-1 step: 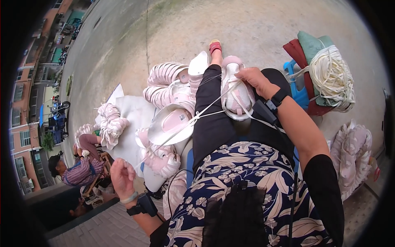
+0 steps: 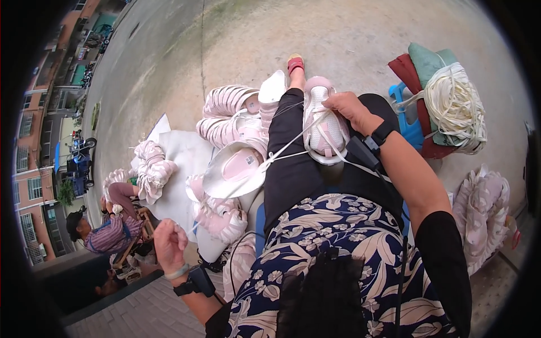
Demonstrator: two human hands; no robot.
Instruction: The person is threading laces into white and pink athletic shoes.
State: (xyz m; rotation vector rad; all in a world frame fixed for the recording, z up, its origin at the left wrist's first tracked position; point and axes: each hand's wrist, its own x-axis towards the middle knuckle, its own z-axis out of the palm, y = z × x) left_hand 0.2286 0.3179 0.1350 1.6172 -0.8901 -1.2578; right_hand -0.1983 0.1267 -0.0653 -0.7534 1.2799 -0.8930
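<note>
A pink and white sneaker upper (image 2: 337, 135) rests across my lap, its toe toward me. White shoelaces (image 2: 291, 151) cross over it and run left through a knot above my thigh. Near the upper's opening, my right hand (image 2: 349, 110) is closed in a pinch on the lace at the edge. My left hand (image 2: 171, 243) is held out to the lower left with curled fingers. A lace stretches from the knot toward it, and the fingers appear closed on that end.
Left of my leg lie stacked pink and white uppers (image 2: 225, 102) and more tied bundles (image 2: 153, 169) on white sheeting. At right, a blue stool (image 2: 407, 121) bears folded cloth and a bundle of white laces (image 2: 453, 104). Another person (image 2: 110, 234) sits at far left.
My left hand has shifted very slightly downward, its fingers turned a little. My right hand and the upper have stayed in place.
</note>
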